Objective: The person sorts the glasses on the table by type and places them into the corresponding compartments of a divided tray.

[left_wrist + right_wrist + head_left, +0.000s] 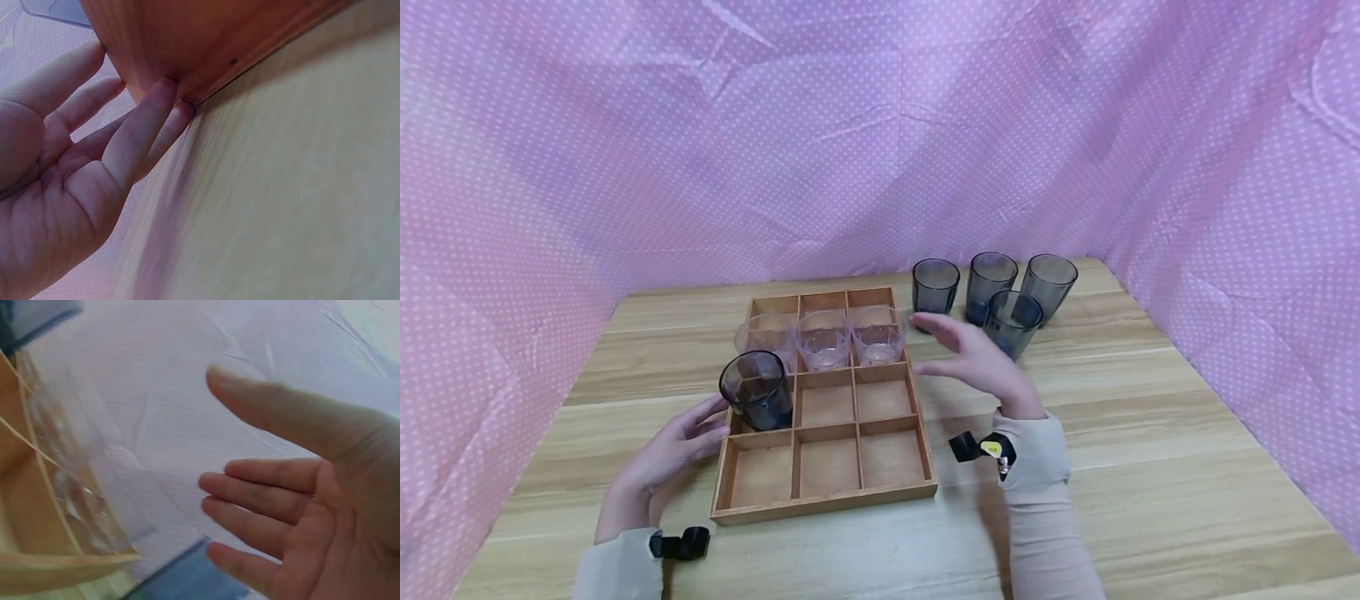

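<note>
A wooden compartment tray (823,504) lies on the table. My left hand (662,454) touches its left outer side with extended fingertips, and the left wrist view shows those fingers (140,134) against the tray wall (169,44). A dark grey glass (758,396) stands in a left-column compartment close to that hand. Behind it, three clear cups (823,337) form a row across the tray. My right hand (973,358), fingers spread and holding nothing, hovers between the tray's right edge and a dark glass (1013,321). In the right wrist view its palm (319,531) is bare.
More dark glasses stand at the back right: one by the tray's corner (935,283), one in the middle (991,283) and one farther right (1049,283). Pink dotted cloth (880,167) surrounds the wooden table (1150,467) at the back and sides.
</note>
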A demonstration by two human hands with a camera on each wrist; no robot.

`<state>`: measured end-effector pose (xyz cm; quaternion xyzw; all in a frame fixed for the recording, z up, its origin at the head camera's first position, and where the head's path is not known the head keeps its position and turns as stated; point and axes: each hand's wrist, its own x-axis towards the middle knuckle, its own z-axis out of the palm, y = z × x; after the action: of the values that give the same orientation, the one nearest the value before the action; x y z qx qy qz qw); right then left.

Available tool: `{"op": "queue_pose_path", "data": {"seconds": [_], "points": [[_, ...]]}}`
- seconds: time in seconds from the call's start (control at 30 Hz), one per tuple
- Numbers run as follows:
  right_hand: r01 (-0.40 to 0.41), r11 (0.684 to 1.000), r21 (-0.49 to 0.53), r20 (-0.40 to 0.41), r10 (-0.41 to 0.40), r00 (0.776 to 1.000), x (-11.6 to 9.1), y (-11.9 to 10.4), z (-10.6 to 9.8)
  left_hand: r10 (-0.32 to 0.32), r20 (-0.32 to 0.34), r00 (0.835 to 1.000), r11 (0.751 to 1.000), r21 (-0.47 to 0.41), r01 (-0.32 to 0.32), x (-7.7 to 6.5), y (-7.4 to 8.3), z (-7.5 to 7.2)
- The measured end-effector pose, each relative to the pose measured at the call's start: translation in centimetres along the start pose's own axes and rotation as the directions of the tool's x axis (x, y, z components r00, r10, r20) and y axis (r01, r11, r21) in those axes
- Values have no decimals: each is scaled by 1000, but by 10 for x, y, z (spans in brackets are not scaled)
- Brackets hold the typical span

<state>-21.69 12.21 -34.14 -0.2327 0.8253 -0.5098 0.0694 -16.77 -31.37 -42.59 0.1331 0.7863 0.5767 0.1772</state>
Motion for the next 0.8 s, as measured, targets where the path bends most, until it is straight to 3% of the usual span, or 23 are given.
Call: {"op": "queue_pose_path", "data": {"seconds": [0.13,0.3,0.43,0.6,0.7,0.8], "points": [[20,1000,0,-127,-20,992,-8,3,-15,-5,-8,1000,1000,16,5,0,1,1],[4,1000,-26,-270,-11,963,-15,9,-31,-15,-17,1000,999,34,15,1,1,1],[-15,1000,-14,-391,8,920,-20,14,-40,-5,-14,1000,999,31,5,0,0,0],[-20,999,39,-532,38,846,-25,21,-49,-5,-18,1000,999,34,6,0,0,1],[-53,997,49,-585,72,808,-28,27,-54,-10,-20,1000,999,37,10,1,0,1],[-115,992,59,-604,127,787,-30,36,-58,-9,-21,1000,999,38,10,1,0,1]]}}
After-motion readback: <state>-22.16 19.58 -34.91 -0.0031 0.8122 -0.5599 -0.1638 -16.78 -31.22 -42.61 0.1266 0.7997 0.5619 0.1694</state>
